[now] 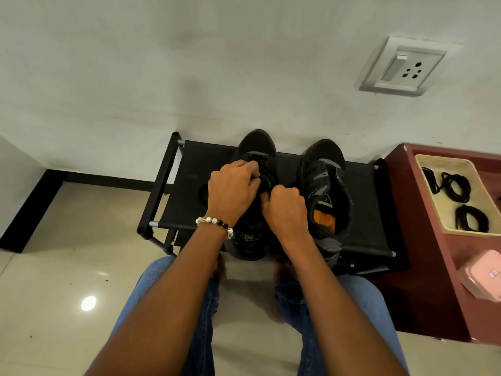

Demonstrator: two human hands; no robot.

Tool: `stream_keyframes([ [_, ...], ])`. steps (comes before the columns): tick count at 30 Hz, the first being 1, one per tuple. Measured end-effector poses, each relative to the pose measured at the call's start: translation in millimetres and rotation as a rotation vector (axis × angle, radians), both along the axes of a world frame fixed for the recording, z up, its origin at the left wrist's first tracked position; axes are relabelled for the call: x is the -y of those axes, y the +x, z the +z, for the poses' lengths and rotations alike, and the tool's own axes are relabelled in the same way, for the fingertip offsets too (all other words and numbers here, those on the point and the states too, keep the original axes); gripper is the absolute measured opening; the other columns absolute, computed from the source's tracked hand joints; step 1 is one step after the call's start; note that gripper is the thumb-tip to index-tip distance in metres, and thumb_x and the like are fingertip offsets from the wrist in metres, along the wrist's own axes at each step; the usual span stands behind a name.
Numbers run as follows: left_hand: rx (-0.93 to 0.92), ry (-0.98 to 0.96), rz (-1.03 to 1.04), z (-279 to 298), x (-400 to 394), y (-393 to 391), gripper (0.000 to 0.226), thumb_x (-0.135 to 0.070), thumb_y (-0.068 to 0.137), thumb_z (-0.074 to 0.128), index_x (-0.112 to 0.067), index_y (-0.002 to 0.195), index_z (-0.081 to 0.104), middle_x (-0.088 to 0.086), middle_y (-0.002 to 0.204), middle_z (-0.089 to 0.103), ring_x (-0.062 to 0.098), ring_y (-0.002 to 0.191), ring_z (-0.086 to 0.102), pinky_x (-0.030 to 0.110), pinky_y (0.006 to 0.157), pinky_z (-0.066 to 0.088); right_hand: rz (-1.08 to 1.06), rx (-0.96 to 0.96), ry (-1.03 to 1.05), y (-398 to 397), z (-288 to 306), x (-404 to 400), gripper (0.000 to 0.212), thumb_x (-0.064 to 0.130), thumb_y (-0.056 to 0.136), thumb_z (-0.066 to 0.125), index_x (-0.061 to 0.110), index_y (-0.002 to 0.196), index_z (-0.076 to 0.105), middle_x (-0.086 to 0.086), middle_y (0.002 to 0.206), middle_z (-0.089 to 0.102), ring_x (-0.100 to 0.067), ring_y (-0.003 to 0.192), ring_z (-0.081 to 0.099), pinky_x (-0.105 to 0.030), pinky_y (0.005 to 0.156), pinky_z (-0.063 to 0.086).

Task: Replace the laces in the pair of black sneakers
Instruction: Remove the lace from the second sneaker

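Note:
Two black sneakers stand side by side on a low black rack [363, 213], toes toward the wall. My left hand [233, 191] grips the upper of the left sneaker [259, 147] near the tongue, fingers curled over it. My right hand [284, 210] is curled tight at the same shoe's eyelet area, pinching something black that I cannot make out. The right sneaker [324, 183] stands untouched, with grey trim, an orange insole and no lace visible in it. Coiled black laces [458, 185] lie in a beige tray [447, 229] on the right.
The tray rests on a dark red cabinet [423, 280] beside the rack, with a pink box [482, 275] at its near end. A wall socket [404, 66] is above right. My knees in blue jeans are just in front of the rack on a glossy tiled floor.

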State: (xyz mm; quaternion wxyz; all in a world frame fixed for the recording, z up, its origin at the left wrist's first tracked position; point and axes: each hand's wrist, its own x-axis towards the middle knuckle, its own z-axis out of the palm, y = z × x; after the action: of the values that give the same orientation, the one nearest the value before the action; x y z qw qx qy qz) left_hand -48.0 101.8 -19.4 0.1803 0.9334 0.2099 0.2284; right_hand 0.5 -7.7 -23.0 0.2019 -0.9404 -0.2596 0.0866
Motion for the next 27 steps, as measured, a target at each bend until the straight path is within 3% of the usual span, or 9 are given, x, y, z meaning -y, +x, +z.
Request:
stream_keyframes([
  [3,0.085,-0.174,0.096,-1,5,1,0.004,-0.022,0.083,0.069,-0.019,0.085,0.070,-0.005,0.077,0.069,0.011,0.068,0.062,0.017,0.054,0.034,0.000,-0.050,0.041,2,-4,-1,0.032,0.027,0.099,0.045,0.001,0.088,0.059,-0.020,0.087,0.064,-0.040,0.080,0.062,-0.035,0.058,0.037],
  [6,0.162,-0.498,0.298,1,3,2,0.004,-0.025,0.081,0.071,-0.022,0.081,0.068,-0.011,0.073,0.066,0.004,0.066,0.060,0.013,0.058,0.039,0.000,-0.078,0.039,1,-2,0,0.031,0.025,0.099,0.044,-0.001,0.089,0.059,-0.019,0.088,0.062,-0.041,0.082,0.060,-0.034,0.059,0.034],
  [10,0.140,-0.824,0.387,-1,-4,6,0.003,-0.021,0.084,0.067,-0.020,0.086,0.066,-0.006,0.085,0.067,0.010,0.080,0.064,0.033,0.074,0.056,-0.010,-0.092,0.047,0,-1,0,0.028,0.025,0.099,0.045,0.004,0.083,0.055,-0.009,0.076,0.052,-0.037,0.081,0.061,-0.030,0.055,0.033],
  [12,0.130,-0.737,0.217,1,-6,5,0.015,-0.011,0.084,0.063,-0.022,0.094,0.065,-0.006,0.098,0.067,0.009,0.091,0.063,0.038,0.086,0.055,-0.014,-0.110,0.046,3,-2,1,0.028,0.026,0.098,0.047,0.002,0.089,0.056,-0.013,0.082,0.056,-0.039,0.084,0.060,-0.031,0.056,0.034],
  [16,-0.132,-0.225,-0.072,6,-14,-1,0.034,-0.026,0.081,0.063,-0.035,0.113,0.067,-0.013,0.121,0.058,0.016,0.119,0.045,0.044,0.100,0.030,0.001,-0.123,0.033,8,-2,-1,0.029,0.027,0.097,0.049,-0.001,0.101,0.057,-0.020,0.098,0.060,-0.045,0.091,0.059,-0.036,0.063,0.037],
  [18,-0.179,-0.009,-0.092,4,-15,-1,0.030,-0.033,0.083,0.065,-0.035,0.113,0.069,-0.014,0.119,0.060,0.017,0.116,0.046,0.044,0.098,0.027,0.003,-0.127,0.020,10,-2,-2,0.029,0.028,0.097,0.049,0.000,0.102,0.057,-0.021,0.101,0.060,-0.045,0.092,0.059,-0.036,0.063,0.038],
  [21,-0.087,0.137,-0.065,-1,-12,-1,0.016,-0.033,0.085,0.067,-0.029,0.099,0.075,-0.009,0.105,0.069,0.020,0.104,0.056,0.043,0.092,0.032,0.019,-0.133,0.005,11,-2,-2,0.029,0.027,0.097,0.049,0.000,0.101,0.056,-0.021,0.102,0.059,-0.044,0.091,0.058,-0.036,0.063,0.036],
  [24,0.015,0.000,-0.017,-3,-8,0,0.008,-0.034,0.080,0.071,-0.032,0.086,0.076,-0.013,0.094,0.071,0.015,0.098,0.060,0.042,0.091,0.037,0.018,-0.157,-0.016,12,-1,-2,0.031,0.028,0.097,0.047,-0.001,0.105,0.055,-0.023,0.106,0.058,-0.045,0.094,0.057,-0.037,0.065,0.037],
  [27,0.242,-0.542,0.128,7,-8,-1,0.008,-0.020,0.078,0.075,-0.027,0.082,0.075,-0.014,0.083,0.071,0.004,0.085,0.066,0.036,0.086,0.054,0.025,-0.189,-0.021,14,-2,-3,0.030,0.026,0.097,0.047,-0.002,0.103,0.054,-0.023,0.104,0.058,-0.044,0.093,0.057,-0.037,0.065,0.039],
])
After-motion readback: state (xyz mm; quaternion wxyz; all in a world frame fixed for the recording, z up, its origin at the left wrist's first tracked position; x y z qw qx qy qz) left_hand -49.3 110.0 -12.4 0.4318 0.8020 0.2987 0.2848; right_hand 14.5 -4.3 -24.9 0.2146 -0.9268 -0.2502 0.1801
